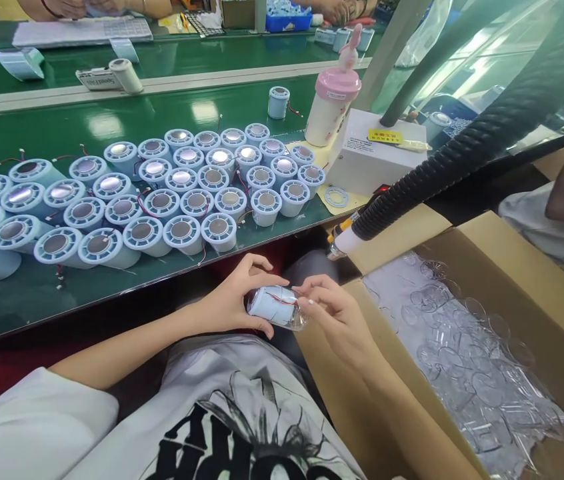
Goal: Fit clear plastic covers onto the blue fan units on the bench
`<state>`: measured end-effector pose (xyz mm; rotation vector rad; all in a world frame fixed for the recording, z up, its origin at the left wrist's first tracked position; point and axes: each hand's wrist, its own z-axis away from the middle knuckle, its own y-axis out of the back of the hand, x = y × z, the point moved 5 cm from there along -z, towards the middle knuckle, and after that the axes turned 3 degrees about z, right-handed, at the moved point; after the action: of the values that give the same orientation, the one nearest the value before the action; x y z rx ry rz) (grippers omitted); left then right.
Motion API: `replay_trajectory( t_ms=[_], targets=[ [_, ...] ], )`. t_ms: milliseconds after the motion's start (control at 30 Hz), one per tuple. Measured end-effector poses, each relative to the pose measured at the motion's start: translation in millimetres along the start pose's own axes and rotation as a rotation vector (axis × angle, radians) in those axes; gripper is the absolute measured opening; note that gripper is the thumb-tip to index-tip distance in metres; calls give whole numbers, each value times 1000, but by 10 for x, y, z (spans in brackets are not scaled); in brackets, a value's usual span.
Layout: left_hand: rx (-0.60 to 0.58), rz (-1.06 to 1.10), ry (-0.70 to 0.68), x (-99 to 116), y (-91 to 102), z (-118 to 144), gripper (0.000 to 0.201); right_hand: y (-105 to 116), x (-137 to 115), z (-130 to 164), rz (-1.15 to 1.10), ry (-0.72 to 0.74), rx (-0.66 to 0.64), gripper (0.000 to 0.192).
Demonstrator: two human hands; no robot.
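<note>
In front of my body, my left hand (247, 293) is wrapped round a light blue cylinder (273, 305) that lies on its side inside a clear plastic cup (298, 320). A thin red and dark wire (282, 300) runs along the cylinder toward the cup's right end. There my right hand (335, 310) pinches the wire with thumb and fingertips; its very end is hidden by the fingers. On the green bench stand several similar blue cylinders (182, 179) in close rows, with round metallic tops and short wires with white plugs.
A cardboard box (467, 233) holding several clear plastic cups (462, 347) stands at my right. Above it hangs a black ribbed hose (437, 173). A pink-lidded bottle (329, 100) and a white machine (372, 157) stand on the bench. Co-workers' hands (337, 10) show across it.
</note>
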<state>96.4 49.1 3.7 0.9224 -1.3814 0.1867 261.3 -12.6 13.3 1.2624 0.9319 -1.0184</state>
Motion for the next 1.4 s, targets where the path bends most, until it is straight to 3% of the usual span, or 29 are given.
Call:
replay_trajectory(
  t_ms=[133, 200, 267, 367, 433, 533, 667, 800, 1400],
  targets=[
    [-158, 285, 123, -26, -113, 35, 71, 69, 87, -36, -193, -47, 39, 33],
    [-170, 441, 222, -15, -138, 43, 71, 81, 73, -39, -227, 5, -6, 25],
    [-124, 556, 306, -8, -129, 47, 71, 68, 19, -17, -104, 132, -91, 14],
    [-95, 679, 409, -12, -121, 69, 72, 47, -48, 59, 189, 346, -126, 41],
    [-114, 689, 444, -15, -120, 90, 75, 47, -55, 105, 248, 413, -100, 40],
    [-124, 633, 377, 10, -90, 101, 75, 41, -26, 147, 215, 391, -107, 42],
    [-83, 519, 131, 97, -22, 92, 73, 36, 11, 183, 161, 279, -157, 46],
    [-146, 427, -14, 154, -21, 105, 80, 53, -3, 212, 69, 210, -184, 47],
    [-178, 268, -97, 205, 15, 116, 84, 13, 31, 193, -319, -152, -254, 36]
  ],
)
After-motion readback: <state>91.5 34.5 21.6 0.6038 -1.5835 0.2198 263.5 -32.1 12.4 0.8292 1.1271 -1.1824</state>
